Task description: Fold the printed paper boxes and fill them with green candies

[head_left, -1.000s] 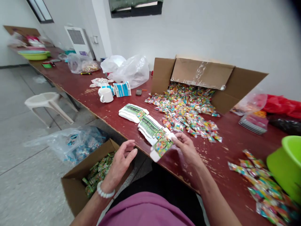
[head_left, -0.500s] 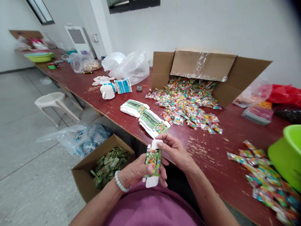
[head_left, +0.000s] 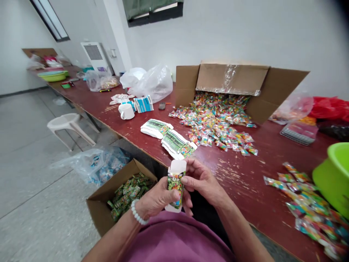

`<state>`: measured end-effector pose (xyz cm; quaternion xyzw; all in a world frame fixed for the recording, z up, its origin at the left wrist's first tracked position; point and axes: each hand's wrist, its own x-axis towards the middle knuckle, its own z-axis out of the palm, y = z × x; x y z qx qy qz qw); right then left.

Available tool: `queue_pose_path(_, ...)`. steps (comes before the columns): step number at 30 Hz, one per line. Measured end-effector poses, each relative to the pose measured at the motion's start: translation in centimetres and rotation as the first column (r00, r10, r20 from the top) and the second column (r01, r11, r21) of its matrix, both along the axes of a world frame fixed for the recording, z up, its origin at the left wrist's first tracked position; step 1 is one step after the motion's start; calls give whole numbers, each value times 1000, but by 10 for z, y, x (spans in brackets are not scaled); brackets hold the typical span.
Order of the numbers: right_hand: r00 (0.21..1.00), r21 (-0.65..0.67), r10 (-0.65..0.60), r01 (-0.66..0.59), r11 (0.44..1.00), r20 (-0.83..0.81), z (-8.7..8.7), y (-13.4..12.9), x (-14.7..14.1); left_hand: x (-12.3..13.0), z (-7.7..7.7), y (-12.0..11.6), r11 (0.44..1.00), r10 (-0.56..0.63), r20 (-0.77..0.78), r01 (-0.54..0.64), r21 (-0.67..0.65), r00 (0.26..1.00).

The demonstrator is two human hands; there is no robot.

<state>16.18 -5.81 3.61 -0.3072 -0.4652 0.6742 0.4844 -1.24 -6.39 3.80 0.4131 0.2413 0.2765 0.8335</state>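
Note:
A small green printed candy carton (head_left: 175, 182) stands upright before my chest, its white top flap raised and a white flap showing at the bottom. My left hand (head_left: 158, 196), a beaded bracelet at its wrist, grips the carton with the thumb across its front. My right hand (head_left: 203, 182) pinches the carton's upper right edge between thumb and fingers. Just beyond lie two rows of flat green cartons (head_left: 177, 142) on the red table (head_left: 231, 171). Behind them, wrapped candies (head_left: 218, 123) spill from a tipped cardboard box (head_left: 233, 78).
On the floor at my left stands a cardboard box (head_left: 98, 211) with green filled cartons (head_left: 131, 193), beside a plastic bag (head_left: 106, 163). More candies (head_left: 308, 196) and a lime-green basin (head_left: 334, 174) are at the right. A white mug (head_left: 127, 111) and white stool (head_left: 65, 120) are farther left.
The carton has turned so its front faces me more and looks opened out wider. My right thumb has shifted from the top flap down to the upper right edge. The view has tilted slightly.

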Motion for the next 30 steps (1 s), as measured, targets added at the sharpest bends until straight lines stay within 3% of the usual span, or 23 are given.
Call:
queue_pose_path(2,998,47,-65,64,997,18,1,-3,0,1,0,0,1000,20,-28,-19,19,999)
queue_pose_path(5,954,199,-259,227,954,152,3,-6,1,3,0,1,988,129,-94,-121,91,987)
queue_pose_path(7,925,236,-307,254,938,222,5,-7,0,4,-2,2,974,191,-142,-169,152,971)
queue_pose_path(12,967,77,-129,114,990,221,4,-3,-8,2,-8,3,956,246,-198,-203,213,949)
queue_pose_path(16,930,166,-242,202,965,277,-4,2,-12,3,-6,1,945,314,-284,-269,188,906)
queue_pose_path(21,943,224,-164,99,969,291,-8,3,-16,6,-6,3,910,401,-307,-338,239,863)
queue_pose_path(27,940,205,-134,71,976,313,-3,6,-24,4,-12,7,862,471,-296,-362,354,831)
queue_pose_path(30,931,188,-128,66,980,342,-1,7,-28,6,-16,6,844,519,-288,-430,320,805)
